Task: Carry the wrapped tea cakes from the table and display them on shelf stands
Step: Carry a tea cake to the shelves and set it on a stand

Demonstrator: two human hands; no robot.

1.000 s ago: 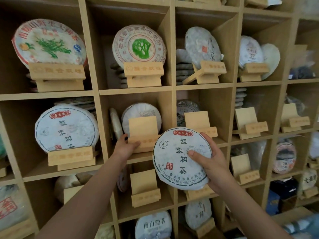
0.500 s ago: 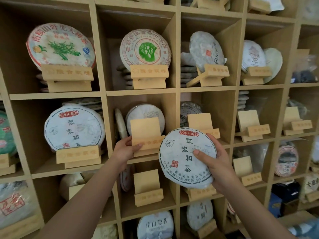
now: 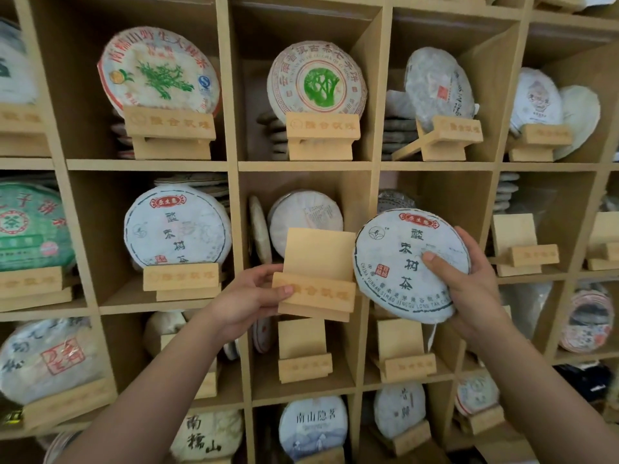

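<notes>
Shelf point(image 3: 231, 165): one held stand point(image 3: 316, 276), one tea cake point(image 3: 407, 264).

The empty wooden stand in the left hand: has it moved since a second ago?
Yes. The stand in the left hand has come forward and down off its shelf; its base now hangs below that cubby's front ledge.

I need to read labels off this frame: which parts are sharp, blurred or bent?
Head view: the round white paper-wrapped tea cake held by the right hand is sharp, its print legible; the pale wooden display stand gripped by the left hand has soft engraving; the left-edge cakes smear, and the wooden shelf uprights splay from wide-angle distortion.
</notes>
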